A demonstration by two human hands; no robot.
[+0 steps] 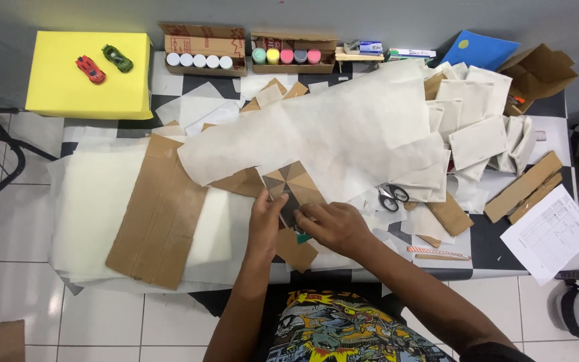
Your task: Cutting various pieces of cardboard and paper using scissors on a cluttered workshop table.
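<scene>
While the left hand pins the patterned card near the table's front edge, the right hand pinches its lower end, which points toward the person.

A home craft corner: a table heaped with cardboard, paper sheets, scissors and paint pots (toy cars too), on tiled floor.
</scene>
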